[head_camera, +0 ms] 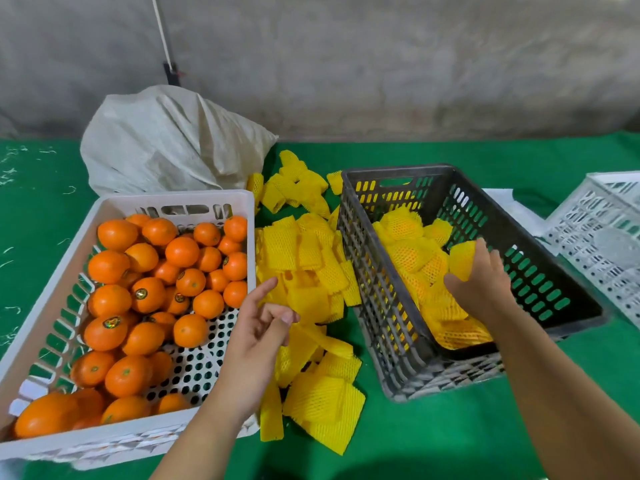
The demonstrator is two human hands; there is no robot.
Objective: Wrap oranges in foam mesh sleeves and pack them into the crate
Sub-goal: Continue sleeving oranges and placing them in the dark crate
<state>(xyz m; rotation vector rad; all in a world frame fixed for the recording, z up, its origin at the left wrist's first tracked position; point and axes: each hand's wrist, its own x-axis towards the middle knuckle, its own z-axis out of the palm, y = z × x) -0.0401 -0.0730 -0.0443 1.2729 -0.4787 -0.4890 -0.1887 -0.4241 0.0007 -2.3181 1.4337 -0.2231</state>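
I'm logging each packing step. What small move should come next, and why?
Probably release the wrapped orange that the right hand grips inside the dark plastic crate: it sits above the other wrapped ones. The left hand hangs open, empty, beside the loose yellow foam mesh sleeves.

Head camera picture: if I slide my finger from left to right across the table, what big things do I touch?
White crate of oranges → loose pile of yellow foam sleeves → dark crate with wrapped oranges → empty white crate.

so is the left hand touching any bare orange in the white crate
Apart: the head view shows the left hand, empty, above the yellow foam mesh sleeves, beside the white plastic crate.
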